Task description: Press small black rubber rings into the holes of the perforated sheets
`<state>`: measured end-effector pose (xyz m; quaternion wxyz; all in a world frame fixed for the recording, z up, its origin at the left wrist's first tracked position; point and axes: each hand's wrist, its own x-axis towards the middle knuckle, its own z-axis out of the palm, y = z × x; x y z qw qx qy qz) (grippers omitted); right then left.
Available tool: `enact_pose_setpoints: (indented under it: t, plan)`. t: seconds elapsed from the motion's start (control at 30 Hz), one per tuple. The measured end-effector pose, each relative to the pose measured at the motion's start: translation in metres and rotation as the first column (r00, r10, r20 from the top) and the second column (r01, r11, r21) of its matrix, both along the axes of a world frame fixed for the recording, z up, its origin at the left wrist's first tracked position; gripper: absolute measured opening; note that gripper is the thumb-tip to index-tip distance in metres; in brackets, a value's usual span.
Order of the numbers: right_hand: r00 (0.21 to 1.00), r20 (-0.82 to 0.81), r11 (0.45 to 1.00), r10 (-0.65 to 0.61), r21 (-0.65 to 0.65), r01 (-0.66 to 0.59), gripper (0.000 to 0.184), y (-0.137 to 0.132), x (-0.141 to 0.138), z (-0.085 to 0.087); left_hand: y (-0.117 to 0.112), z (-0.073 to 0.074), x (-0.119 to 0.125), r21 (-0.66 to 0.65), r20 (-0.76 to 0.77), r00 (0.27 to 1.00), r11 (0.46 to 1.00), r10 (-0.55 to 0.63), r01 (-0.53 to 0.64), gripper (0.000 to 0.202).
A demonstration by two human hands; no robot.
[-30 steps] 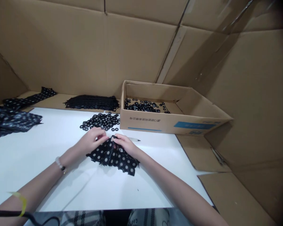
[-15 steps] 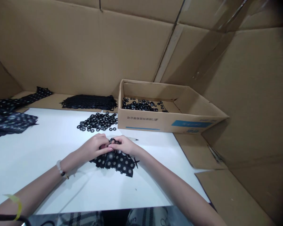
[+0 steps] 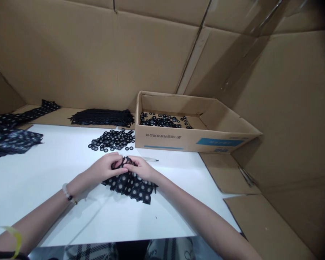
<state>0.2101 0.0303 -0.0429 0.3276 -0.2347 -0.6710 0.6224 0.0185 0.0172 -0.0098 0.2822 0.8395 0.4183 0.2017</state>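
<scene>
A black sheet dotted with round pale-centred discs (image 3: 135, 189) hangs between my hands at the middle of the white table. My left hand (image 3: 111, 166) grips its upper left edge, fingers curled and thumb pointing right. My right hand (image 3: 141, 168) pinches the same upper edge, the two thumbs almost touching. The fingertips are partly hidden behind the bunched sheet. Beyond my hands lies a heap of small black rings (image 3: 112, 140). A pale pen-like tool with a dark tip (image 3: 151, 159) rests just behind my right hand.
An open cardboard box (image 3: 168, 139) with loose black rings inside stands at the back right. A stack of black sheets (image 3: 101, 117) lies at the back, and more dotted sheets (image 3: 13, 141) are piled at left. Cardboard walls (image 3: 78, 54) enclose the table (image 3: 83, 227).
Both hands stay on the sheet and have shifted very slightly. The sheet's upper part is bunched a little differently, and its right lower edge has moved slightly left.
</scene>
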Motion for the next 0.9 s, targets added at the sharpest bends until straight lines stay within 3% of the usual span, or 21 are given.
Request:
enact_pose_setpoints:
  t: [0.23, 0.3, 0.4, 0.5, 0.53, 0.6, 0.63, 0.67, 0.77, 0.83, 0.9]
  plan:
    - [1.000, -0.005, 1.000, 0.010, 0.014, -0.010, 0.031, -0.005, 0.000, 0.000, -0.008, 0.012, 0.003, -0.153, 0.099, 0.989, 0.981, -0.105, 0.120, 0.034]
    - [1.000, -0.019, 1.000, -0.001, -0.010, 0.001, 0.031, -0.006, 0.000, 0.001, -0.008, 0.014, 0.004, -0.174, 0.156, 0.985, 0.979, -0.079, 0.106, 0.035]
    - [0.994, -0.081, 0.993, -0.078, -0.100, 0.070, 0.035, -0.007, -0.001, 0.003, 0.004, 0.013, -0.003, -0.195, 0.350, 0.929, 0.980, 0.118, -0.051, 0.035]
    - [0.987, -0.083, 0.982, -0.141, -0.142, 0.128, 0.035, -0.007, -0.001, 0.004, 0.029, 0.011, -0.027, -0.190, 0.563, 0.749, 0.937, 0.348, -0.292, 0.037]
    - [0.987, -0.074, 0.982, -0.140, -0.138, 0.129, 0.034, -0.006, 0.000, 0.003, 0.037, 0.010, -0.038, -0.200, 0.607, 0.654, 0.883, 0.452, -0.424, 0.036]
    - [0.990, -0.064, 0.984, -0.123, -0.135, 0.114, 0.034, -0.005, 0.000, 0.002, 0.050, 0.004, -0.059, -0.150, 0.564, 0.549, 0.730, 0.617, -0.667, 0.031]
    - [0.991, -0.064, 0.983, -0.121, -0.143, 0.111, 0.034, -0.004, 0.000, 0.001, 0.054, 0.000, -0.067, -0.121, 0.529, 0.542, 0.690, 0.653, -0.714, 0.027]
    - [0.990, -0.066, 0.981, -0.123, -0.156, 0.111, 0.034, -0.004, 0.000, 0.000, 0.056, -0.005, -0.074, -0.056, 0.455, 0.579, 0.671, 0.676, -0.739, 0.024]
    - [0.988, -0.059, 0.976, -0.141, -0.177, 0.129, 0.031, -0.003, 0.000, -0.002, 0.056, -0.018, -0.079, 0.164, 0.132, 0.741, 0.722, 0.659, -0.672, 0.028]
    - [0.988, -0.059, 0.976, -0.143, -0.177, 0.130, 0.028, -0.004, 0.000, -0.002, 0.052, -0.019, -0.073, 0.275, -0.023, 0.753, 0.728, 0.658, -0.628, 0.036]
    - [0.990, -0.072, 0.980, -0.123, -0.168, 0.110, 0.025, -0.005, 0.000, 0.000, 0.046, -0.012, -0.061, 0.325, -0.053, 0.749, 0.720, 0.661, -0.613, 0.042]
